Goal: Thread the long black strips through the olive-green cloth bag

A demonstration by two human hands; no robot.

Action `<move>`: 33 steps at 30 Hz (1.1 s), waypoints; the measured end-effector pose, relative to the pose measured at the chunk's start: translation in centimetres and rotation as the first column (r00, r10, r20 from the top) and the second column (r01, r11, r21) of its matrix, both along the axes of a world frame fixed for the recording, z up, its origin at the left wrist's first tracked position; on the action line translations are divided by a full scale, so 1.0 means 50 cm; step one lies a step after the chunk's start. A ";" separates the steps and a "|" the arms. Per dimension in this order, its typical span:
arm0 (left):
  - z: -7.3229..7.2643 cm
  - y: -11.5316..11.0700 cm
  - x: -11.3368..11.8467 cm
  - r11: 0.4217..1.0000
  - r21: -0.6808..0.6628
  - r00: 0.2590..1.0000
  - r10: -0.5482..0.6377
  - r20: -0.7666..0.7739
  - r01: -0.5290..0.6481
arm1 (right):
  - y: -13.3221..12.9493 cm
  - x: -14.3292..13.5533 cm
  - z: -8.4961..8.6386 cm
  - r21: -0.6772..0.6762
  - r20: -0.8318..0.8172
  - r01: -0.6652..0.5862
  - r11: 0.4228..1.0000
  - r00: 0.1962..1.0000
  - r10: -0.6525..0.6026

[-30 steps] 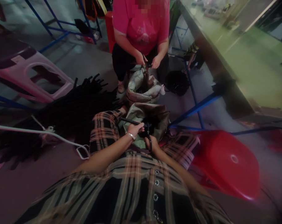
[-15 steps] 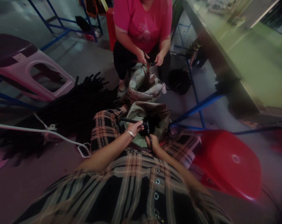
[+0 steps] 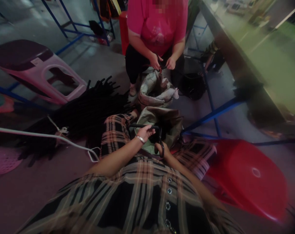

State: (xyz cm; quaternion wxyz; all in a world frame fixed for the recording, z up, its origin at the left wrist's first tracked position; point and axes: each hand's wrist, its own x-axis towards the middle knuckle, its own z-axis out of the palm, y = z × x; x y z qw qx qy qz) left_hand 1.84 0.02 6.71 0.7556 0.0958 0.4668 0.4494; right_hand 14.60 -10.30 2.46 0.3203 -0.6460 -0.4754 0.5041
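My left hand (image 3: 146, 132), with a silver bangle at its wrist, is closed on a long black tube-like strip (image 3: 137, 125) that lies sideways across my lap. My right hand (image 3: 165, 150) grips dark-handled scissors (image 3: 161, 144), whose blades point up at the strip's right end. Whether the blades touch the strip is too dark to tell. Just beyond and beneath both hands, an open greenish-grey sack (image 3: 175, 121) stands between my knees, with dark contents inside.
A large heap of black strips (image 3: 101, 100) lies on the floor at left, near a pink-and-dark stool (image 3: 23, 55) and a white cord (image 3: 40, 134). Opposite, a co-worker in pink (image 3: 158, 29) works over a pale sack (image 3: 147, 89). A red stool (image 3: 257, 175) and a long table (image 3: 266, 58) are at right.
The whole scene has shifted a little to the right in view as my head turned. My hands keep nearly the same pose, still holding the strip and the scissors.
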 end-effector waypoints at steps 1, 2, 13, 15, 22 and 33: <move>0.001 -0.001 0.002 1.000 0.001 1.000 0.009 -0.010 -0.009 | -0.001 -0.001 0.000 -0.012 -0.011 -0.018 1.000 1.000 0.018; 0.000 -0.004 0.005 1.000 0.006 1.000 0.017 -0.023 -0.017 | -0.002 -0.003 0.001 -0.019 -0.017 -0.032 0.999 0.999 0.032; -0.012 -0.041 0.027 0.998 0.043 0.996 -0.046 -0.079 0.050 | -0.001 -0.003 0.003 -0.032 -0.011 -0.039 0.999 0.999 0.039; -0.010 -0.044 0.027 0.997 0.043 0.995 -0.059 -0.081 0.062 | -0.001 -0.002 0.004 -0.023 -0.010 -0.041 0.999 0.999 0.041; -0.008 -0.049 0.030 0.995 0.045 0.990 -0.084 -0.113 0.089 | 0.001 -0.003 0.009 -0.056 -0.005 -0.034 0.998 0.999 0.034; 0.004 -0.043 0.022 0.993 0.042 0.990 -0.102 -0.096 0.107 | -0.003 -0.009 0.027 -0.098 -0.071 0.010 0.995 0.997 -0.017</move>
